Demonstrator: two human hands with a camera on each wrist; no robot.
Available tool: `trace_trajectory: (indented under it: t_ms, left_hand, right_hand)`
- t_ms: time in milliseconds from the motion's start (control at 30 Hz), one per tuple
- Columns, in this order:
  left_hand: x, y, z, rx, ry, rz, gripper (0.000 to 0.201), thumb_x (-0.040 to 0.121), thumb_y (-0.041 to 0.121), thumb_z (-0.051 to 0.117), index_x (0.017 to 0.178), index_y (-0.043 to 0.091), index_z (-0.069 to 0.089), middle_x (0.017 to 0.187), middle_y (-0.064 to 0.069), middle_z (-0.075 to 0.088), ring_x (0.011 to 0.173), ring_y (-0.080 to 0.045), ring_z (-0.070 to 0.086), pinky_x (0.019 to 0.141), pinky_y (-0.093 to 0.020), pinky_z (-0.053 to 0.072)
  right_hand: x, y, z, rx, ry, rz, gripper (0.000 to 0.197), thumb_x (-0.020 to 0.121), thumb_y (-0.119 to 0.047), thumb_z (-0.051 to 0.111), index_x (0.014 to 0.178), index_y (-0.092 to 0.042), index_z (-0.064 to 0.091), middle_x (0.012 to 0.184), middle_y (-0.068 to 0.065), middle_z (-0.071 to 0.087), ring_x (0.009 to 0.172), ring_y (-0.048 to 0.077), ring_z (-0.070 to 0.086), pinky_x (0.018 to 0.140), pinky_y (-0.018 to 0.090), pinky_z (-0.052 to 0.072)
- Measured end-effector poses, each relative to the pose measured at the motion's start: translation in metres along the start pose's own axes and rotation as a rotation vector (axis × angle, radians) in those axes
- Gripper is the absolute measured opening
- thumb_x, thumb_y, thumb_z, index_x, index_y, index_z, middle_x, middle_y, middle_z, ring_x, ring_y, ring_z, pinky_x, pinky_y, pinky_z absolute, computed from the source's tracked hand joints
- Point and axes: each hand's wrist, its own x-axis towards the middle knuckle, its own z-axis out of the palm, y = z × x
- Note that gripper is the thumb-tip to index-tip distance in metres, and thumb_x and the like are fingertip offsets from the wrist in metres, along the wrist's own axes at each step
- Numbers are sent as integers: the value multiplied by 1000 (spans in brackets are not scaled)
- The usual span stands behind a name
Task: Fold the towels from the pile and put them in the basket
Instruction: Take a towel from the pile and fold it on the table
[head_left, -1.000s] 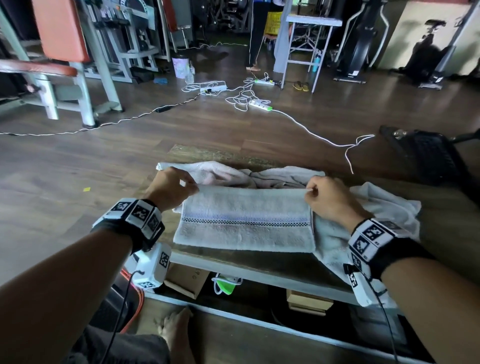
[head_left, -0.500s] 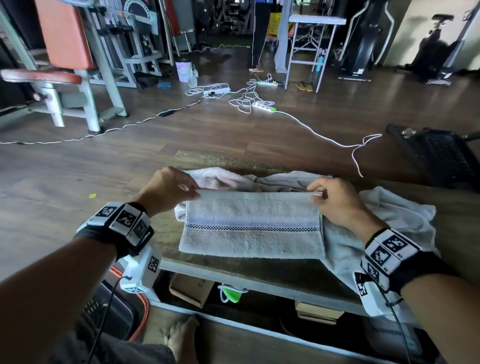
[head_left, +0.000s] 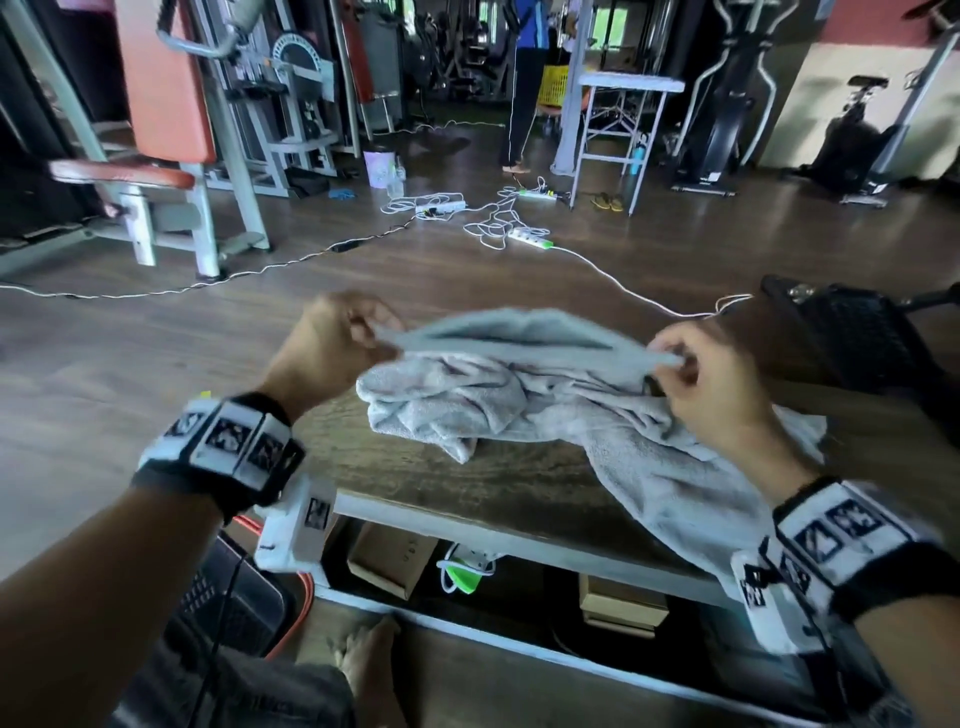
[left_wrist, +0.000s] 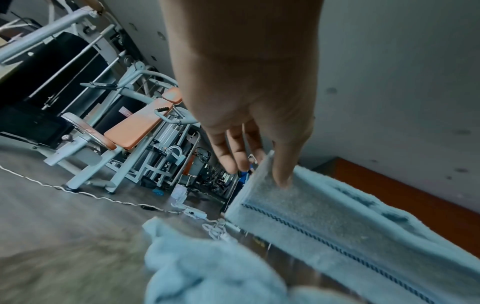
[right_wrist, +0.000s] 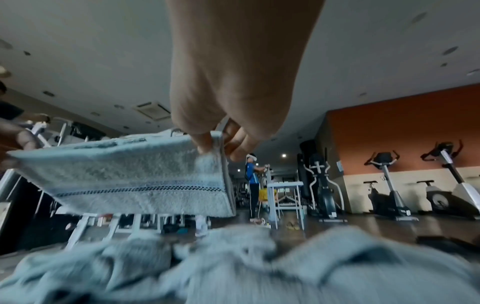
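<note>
A folded grey towel (head_left: 519, 332) with a dark checked stripe hangs in the air above the crumpled pile of towels (head_left: 467, 410) on the wooden table (head_left: 467, 483). My left hand (head_left: 374, 332) pinches its left end, and my right hand (head_left: 675, 358) pinches its right end. In the left wrist view my left hand (left_wrist: 259, 170) holds a corner of the folded towel (left_wrist: 337, 216) between thumb and fingers. In the right wrist view my right hand (right_wrist: 215, 148) pinches the folded towel (right_wrist: 142, 176) over the blurred pile (right_wrist: 233, 267). A dark mesh basket (head_left: 234, 603) with an orange rim sits on the floor at the lower left.
A second dark mesh object (head_left: 857, 338) stands just past the table's right end. Cardboard boxes (head_left: 389, 561) lie under the table. White cables and power strips (head_left: 530, 239) trail over the floor beyond. Gym machines (head_left: 171, 171) and a standing person (head_left: 524, 88) are farther back.
The folded towel lay flat on the table with both hands on its far edge. Both hands have now lifted it clear, and it hangs above the pile.
</note>
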Motion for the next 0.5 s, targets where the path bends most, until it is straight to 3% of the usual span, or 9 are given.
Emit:
trace_trajectory:
  t_ms: [67, 100, 167, 200, 267, 333, 433, 500]
  left_hand:
    - [-30, -22, 16, 134, -173, -22, 40, 65, 9, 89, 70, 42, 67, 78, 14, 64, 72, -14, 63, 66, -29, 52]
    - [-44, -31, 24, 224, -280, -54, 39, 63, 14, 90, 71, 46, 67, 78, 15, 65, 73, -9, 63, 65, -26, 49]
    - [-73, -44, 41, 263, -489, -182, 31, 67, 12, 87, 81, 36, 72, 80, 14, 62, 68, 5, 60, 61, -9, 41]
    - [-85, -49, 50, 223, -538, -237, 25, 70, 10, 85, 82, 28, 73, 82, 12, 61, 71, 6, 61, 61, -7, 41]
    - [-101, -58, 65, 189, -456, -339, 18, 74, 19, 83, 81, 26, 68, 88, 4, 65, 86, -11, 67, 69, -20, 49]
    - [-108, -60, 75, 226, -315, -449, 19, 78, 32, 80, 84, 22, 65, 89, -2, 68, 87, -24, 66, 74, -30, 53]
    - [-115, -53, 84, 235, -250, -502, 38, 85, 41, 71, 58, 21, 53, 63, -2, 58, 63, -21, 56, 57, -29, 43]
    - [-118, -49, 87, 224, -201, -543, 42, 85, 45, 70, 57, 18, 54, 63, -4, 59, 65, -25, 58, 58, -29, 39]
  right_hand:
    - [-40, 10, 13, 11, -221, 24, 25, 79, 10, 65, 85, -15, 67, 84, -2, 61, 74, 6, 55, 73, 8, 38]
    - [-60, 16, 21, 15, -345, 39, 30, 77, 11, 66, 80, -19, 67, 81, -6, 62, 75, 1, 55, 72, 7, 39]
    - [-93, 30, 37, -9, -557, 124, 41, 77, 7, 66, 73, -33, 61, 81, -8, 62, 76, 5, 59, 73, 19, 46]
    - [-105, 35, 43, -31, -603, 173, 42, 77, 4, 67, 73, -36, 58, 84, -7, 61, 78, 9, 60, 73, 25, 47]
    - [-119, 38, 54, -42, -518, 236, 33, 79, -3, 69, 77, -34, 59, 86, -2, 63, 80, 15, 63, 72, 29, 49]
    - [-122, 32, 57, -55, -369, 332, 13, 84, -14, 71, 81, -21, 61, 83, 1, 65, 79, 19, 62, 68, 29, 45]
    - [-121, 22, 59, -130, -350, 451, 24, 90, -34, 69, 76, -17, 59, 75, -1, 62, 72, 21, 58, 65, 28, 39]
    - [-119, 19, 59, -159, -356, 479, 32, 90, -37, 68, 69, -16, 57, 68, 0, 61, 69, 24, 60, 63, 29, 41]
